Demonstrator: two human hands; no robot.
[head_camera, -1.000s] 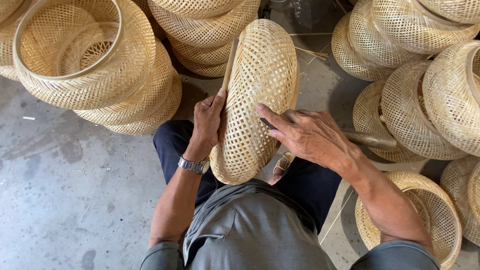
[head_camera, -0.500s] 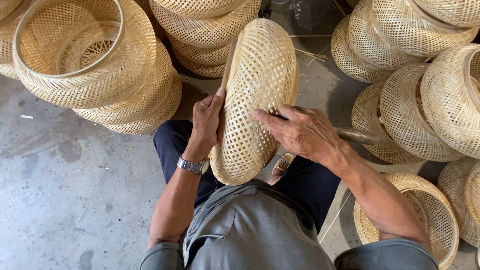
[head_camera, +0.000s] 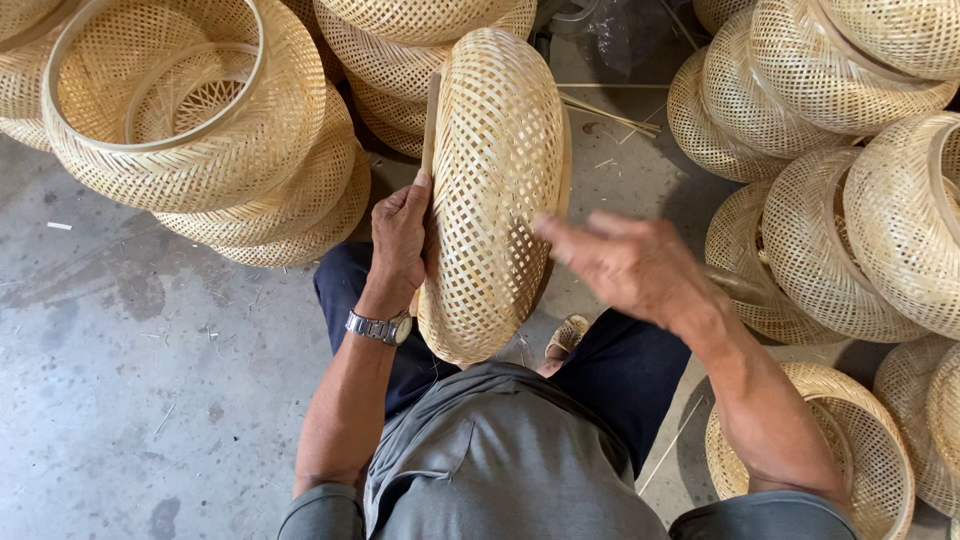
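A round woven bamboo basket (head_camera: 495, 180) stands on its edge on my lap, its open-weave side facing right. My left hand (head_camera: 400, 235), with a metal wristwatch, grips the basket's left rim. My right hand (head_camera: 625, 262) is blurred and hovers just right of the basket, lifted off the weave; a thin stick-like thing seems to trail from it, though the blur hides whether it holds anything.
Stacks of similar woven baskets (head_camera: 190, 120) lie at the upper left and several more baskets (head_camera: 850, 200) crowd the right side. One basket (head_camera: 860, 450) sits by my right elbow. Bare concrete floor (head_camera: 130, 380) spreads on the left. Bamboo strips (head_camera: 610, 112) lie behind.
My right hand has come off the basket's woven face and moved right and away. The left hand and the basket have stayed put.
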